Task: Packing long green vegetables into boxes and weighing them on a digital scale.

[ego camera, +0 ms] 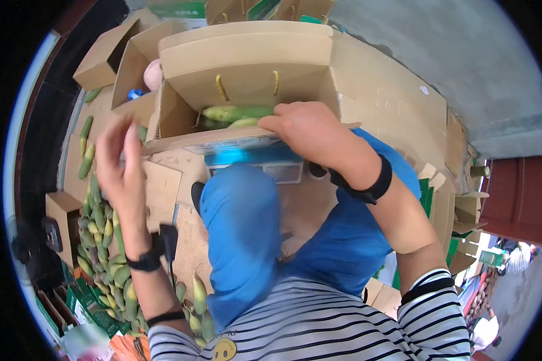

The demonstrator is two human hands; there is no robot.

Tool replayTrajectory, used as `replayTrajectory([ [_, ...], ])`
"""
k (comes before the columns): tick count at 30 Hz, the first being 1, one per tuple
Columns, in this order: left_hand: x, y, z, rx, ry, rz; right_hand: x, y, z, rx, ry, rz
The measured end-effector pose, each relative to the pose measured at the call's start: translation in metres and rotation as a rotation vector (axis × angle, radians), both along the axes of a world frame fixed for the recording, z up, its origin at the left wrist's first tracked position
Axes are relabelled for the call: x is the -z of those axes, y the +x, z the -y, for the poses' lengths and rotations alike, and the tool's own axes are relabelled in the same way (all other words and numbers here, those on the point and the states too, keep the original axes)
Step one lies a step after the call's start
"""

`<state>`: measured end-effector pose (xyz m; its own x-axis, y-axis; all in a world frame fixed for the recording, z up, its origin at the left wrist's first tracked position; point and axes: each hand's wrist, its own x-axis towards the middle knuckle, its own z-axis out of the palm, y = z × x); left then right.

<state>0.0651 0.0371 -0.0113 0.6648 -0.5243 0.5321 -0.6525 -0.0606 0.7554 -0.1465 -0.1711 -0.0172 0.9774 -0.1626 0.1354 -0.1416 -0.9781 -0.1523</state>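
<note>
An open cardboard box [244,83] with two golden cord handles stands in front of my knees. Several long green vegetables [237,113], apparently cucumbers or gourds, lie inside it. My right hand [300,124] is at the box's near edge on the right, its fingers curled over the rim. My left hand [122,162] is raised left of the box, somewhat blurred, with fingers apart and nothing visible in it. Under the box's near side is a blue-topped scale [253,155], partly covered by the box and my knee.
A heap of green and yellowish vegetables [101,234] lies to the left. Open cartons, one with a pink netted item [153,74], stand beyond the box at left. Flattened cardboard [388,90] covers the floor at right. People are in the distance at lower right.
</note>
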Motion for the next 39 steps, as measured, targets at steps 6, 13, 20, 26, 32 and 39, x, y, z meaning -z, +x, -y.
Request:
replayTrajectory([
  [6, 0.233, 0.018, -0.174, -0.043, 0.862, -0.348, 0.002, 0.001, -0.003, 0.015, -0.035, -0.034],
  [13, 0.387, -0.086, -0.285, 0.216, 1.019, -0.753, 0.003, 0.004, 0.0, 0.024, -0.012, -0.024],
  [20, 0.373, -0.11, -0.276, 0.072, 0.923, -0.91, -0.003, 0.008, -0.005, 0.037, 0.032, -0.009],
  [26, 0.346, -0.106, -0.284, -0.065, 0.843, -0.991, -0.001, 0.012, -0.006, 0.027, 0.021, 0.009],
  [32, 0.254, -0.058, -0.24, -0.246, 0.412, -0.868, -0.004, 0.003, -0.006, 0.043, 0.03, -0.008],
  [39, 0.031, -0.006, -0.106, -0.383, -0.367, -0.142, 0.0, 0.006, -0.005, 0.024, 0.031, -0.022],
])
